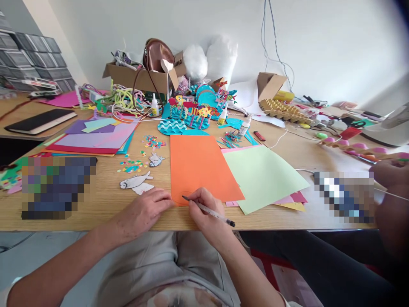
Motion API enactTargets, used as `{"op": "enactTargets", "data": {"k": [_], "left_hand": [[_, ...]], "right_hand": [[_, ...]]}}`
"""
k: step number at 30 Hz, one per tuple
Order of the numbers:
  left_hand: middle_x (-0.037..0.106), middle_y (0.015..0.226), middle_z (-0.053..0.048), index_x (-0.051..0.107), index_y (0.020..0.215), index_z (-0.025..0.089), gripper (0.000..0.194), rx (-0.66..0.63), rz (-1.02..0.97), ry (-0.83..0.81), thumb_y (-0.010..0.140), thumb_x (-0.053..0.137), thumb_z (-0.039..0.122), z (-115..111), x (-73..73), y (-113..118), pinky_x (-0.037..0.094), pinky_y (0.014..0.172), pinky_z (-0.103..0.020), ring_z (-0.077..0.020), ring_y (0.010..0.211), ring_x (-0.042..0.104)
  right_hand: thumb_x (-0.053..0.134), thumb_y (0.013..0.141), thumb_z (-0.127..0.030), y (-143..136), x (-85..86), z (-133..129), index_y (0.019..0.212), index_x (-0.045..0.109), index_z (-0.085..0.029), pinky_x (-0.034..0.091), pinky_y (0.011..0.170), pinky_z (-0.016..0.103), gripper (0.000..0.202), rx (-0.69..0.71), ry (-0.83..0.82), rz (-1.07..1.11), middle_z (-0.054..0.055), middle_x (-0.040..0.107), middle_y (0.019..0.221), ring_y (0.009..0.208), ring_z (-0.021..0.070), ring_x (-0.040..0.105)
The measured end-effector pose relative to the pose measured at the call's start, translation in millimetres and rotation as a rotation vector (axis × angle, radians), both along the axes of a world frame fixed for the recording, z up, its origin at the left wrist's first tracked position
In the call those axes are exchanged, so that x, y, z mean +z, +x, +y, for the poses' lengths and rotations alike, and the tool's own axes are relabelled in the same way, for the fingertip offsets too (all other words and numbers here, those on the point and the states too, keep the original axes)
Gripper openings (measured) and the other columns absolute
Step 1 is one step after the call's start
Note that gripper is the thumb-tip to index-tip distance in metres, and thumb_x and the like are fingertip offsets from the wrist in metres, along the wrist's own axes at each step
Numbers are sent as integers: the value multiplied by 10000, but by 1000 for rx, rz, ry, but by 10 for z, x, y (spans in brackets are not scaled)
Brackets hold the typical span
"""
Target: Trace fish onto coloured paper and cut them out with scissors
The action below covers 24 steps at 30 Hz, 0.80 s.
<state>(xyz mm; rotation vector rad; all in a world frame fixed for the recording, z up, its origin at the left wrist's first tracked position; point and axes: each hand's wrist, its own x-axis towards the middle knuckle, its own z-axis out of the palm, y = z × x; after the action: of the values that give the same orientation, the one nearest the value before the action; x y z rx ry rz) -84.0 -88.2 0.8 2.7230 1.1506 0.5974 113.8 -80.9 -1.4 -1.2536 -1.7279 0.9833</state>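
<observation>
An orange sheet of paper lies in front of me on the wooden table. My right hand is closed round a pen, its tip on the sheet's lower left part, where a thin curved line shows. My left hand lies flat, fingertips at the sheet's lower left corner, holding nothing. Left of the sheet are grey fish cutouts and small colored paper dots. A pale green sheet sits to the right, over pink and yellow papers.
Stacked colored papers and a black notebook are at the left. Glue bottles, blue paper crafts and a cardboard box stand behind. Another person's hand is at the right edge, near a blurred device.
</observation>
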Motion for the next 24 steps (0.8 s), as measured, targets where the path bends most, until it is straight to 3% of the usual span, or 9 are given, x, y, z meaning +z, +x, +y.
{"op": "enactTargets", "data": {"k": [7,24], "left_hand": [[581,1013,-70,593,1075,193,302,38,50,51,880,387,90,-75,-50,39,453,851,-345,-194,962,517],[574,1015,-83,610,1051,171,303,44,41,63,869,394,62,-92,-56,42,453,854,-339,-202,987,519]], "right_hand": [[462,758,-158,-44,-78,56,752,553,-199,375,509,197,100,-5,144,-84,-18,609,646,529,104,520],[444,764,-144,-64,-33,29,771,544,-206,417,535,205,118,24,152,-151,-3,651,685,564,119,578]]}}
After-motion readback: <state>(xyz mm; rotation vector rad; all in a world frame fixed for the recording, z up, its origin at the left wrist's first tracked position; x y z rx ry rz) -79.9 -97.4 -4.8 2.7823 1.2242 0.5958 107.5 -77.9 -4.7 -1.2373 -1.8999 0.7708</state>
